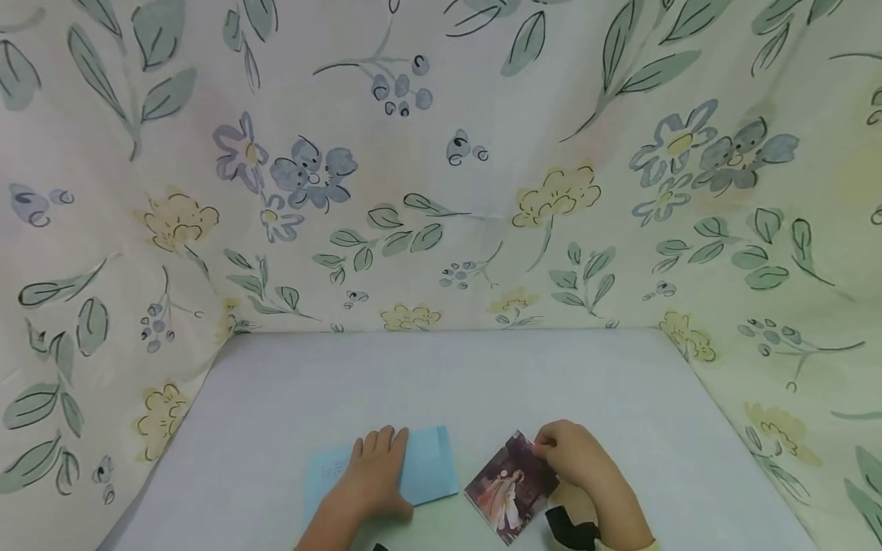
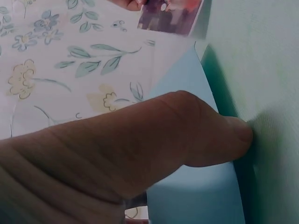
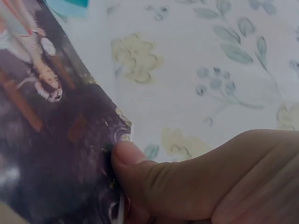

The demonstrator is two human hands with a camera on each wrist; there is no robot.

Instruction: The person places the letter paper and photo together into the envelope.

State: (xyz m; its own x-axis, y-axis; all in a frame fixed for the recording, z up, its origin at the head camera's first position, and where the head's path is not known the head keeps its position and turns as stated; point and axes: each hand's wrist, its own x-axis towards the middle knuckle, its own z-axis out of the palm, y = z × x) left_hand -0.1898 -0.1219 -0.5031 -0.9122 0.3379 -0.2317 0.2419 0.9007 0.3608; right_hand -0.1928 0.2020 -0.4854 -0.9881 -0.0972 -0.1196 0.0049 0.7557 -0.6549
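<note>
My left hand (image 1: 372, 474) rests on a light blue, envelope-like folded paper (image 1: 429, 467), fingers stretched out over it. Faint printing shows on the paper's left part. In the left wrist view the thumb (image 2: 205, 130) lies across the paper's edge, which casts a shadow on the surface below. To the right, my right hand (image 1: 575, 453) pinches a picture card (image 1: 506, 490) by its upper right edge. This glossy card is dark purple with a figure in a pale and red dress, and sits tilted. In the right wrist view the thumb (image 3: 135, 161) presses on its face; the fingers behind are mostly hidden.
A pale green sheet or mat (image 1: 441, 528) lies beneath the blue paper and near the card, on a white tabletop (image 1: 441, 375). A flower-printed cloth (image 1: 441, 176) hangs behind the table and along both sides.
</note>
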